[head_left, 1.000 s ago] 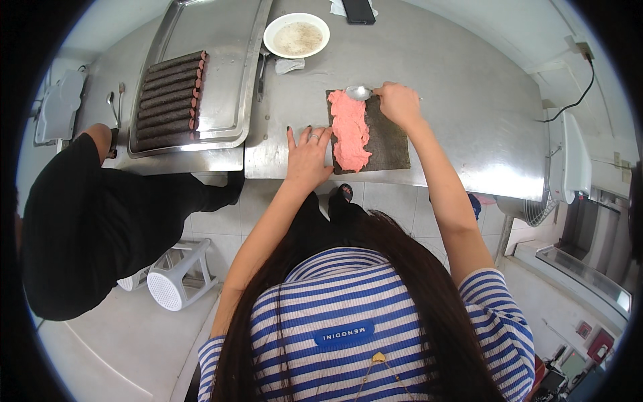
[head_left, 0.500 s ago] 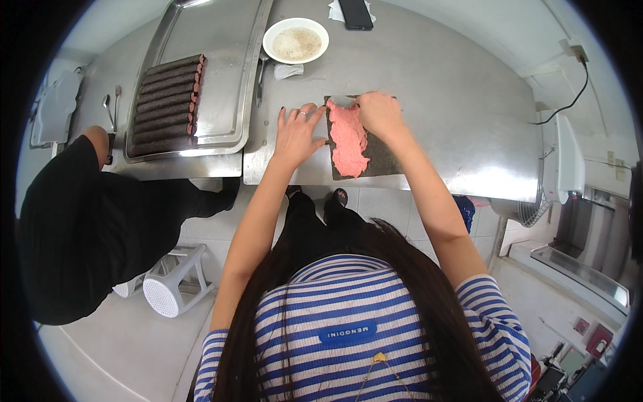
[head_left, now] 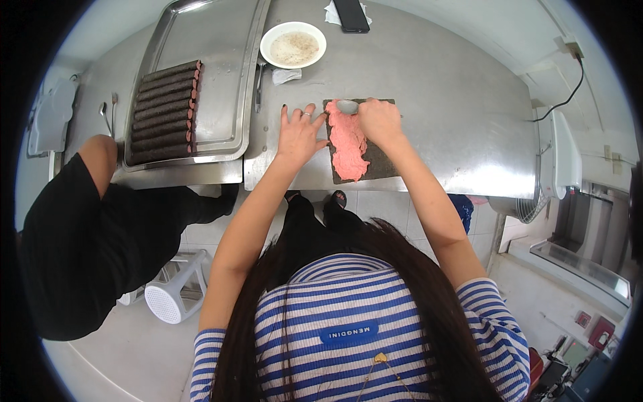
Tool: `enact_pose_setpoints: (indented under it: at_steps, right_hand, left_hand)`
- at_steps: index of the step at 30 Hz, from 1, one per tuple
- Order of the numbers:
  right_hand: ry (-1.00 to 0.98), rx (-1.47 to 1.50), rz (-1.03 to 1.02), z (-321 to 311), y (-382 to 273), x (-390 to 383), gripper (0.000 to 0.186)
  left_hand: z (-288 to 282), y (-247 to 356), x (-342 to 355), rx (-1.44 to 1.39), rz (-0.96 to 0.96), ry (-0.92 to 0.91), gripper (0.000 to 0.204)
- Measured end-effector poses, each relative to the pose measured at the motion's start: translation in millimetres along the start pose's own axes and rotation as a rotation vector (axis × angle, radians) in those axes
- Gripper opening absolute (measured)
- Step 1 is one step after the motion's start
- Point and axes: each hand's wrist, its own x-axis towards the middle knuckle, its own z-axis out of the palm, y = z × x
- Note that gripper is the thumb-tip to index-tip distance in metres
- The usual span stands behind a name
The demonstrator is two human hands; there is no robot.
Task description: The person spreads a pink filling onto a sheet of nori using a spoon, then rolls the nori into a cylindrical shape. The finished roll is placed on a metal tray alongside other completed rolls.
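A dark seaweed sheet (head_left: 383,159) lies flat near the front edge of the steel table. Pink minced paste (head_left: 347,144) covers its left half in a long uneven strip. My right hand (head_left: 380,122) is closed round the handle of a metal spoon (head_left: 347,106), whose bowl rests at the far end of the paste; the handle is hidden in my fist. Fingers spread, my left hand (head_left: 300,136) lies at the sheet's left edge, its fingertips touching or very near it.
Left of me a metal tray (head_left: 207,40) holds several seaweed rolls (head_left: 164,114) with pink filling. A white bowl (head_left: 293,45) of cloudy liquid, a crumpled tissue (head_left: 287,75) and a phone (head_left: 351,15) lie farther back. A person in black (head_left: 74,248) stands at left, near a white stool (head_left: 175,291).
The spoon's bowl has tilted and now shows its face above the paste's far end. My right hand has shifted only slightly; my left stays by the sheet's edge with its fingers a little wider.
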Motion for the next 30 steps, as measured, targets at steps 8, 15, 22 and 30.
enact_pose_setpoints:
  at_steps: [8,15,22,30]
  right_hand:
    - [-0.028,0.179,0.157,-29.3,32.6,-4.0,0.017]
    - [0.064,0.057,-0.204,-1.5,20.8,7.4,0.012]
    - [0.098,-0.002,-0.194,6.0,10.2,21.7,0.011]
    - [-0.045,0.034,0.107,-24.6,33.2,8.6,0.017]
  left_hand:
    - [5.1,-3.0,-2.2,-0.025,-0.013,0.031,0.064]
    - [3.7,-3.0,-3.0,-0.061,-0.03,0.015,0.063]
    - [1.0,-1.0,-2.7,-0.043,-0.028,0.011,0.063]
    - [-0.4,0.1,-3.0,-0.009,-0.042,-0.008,0.064]
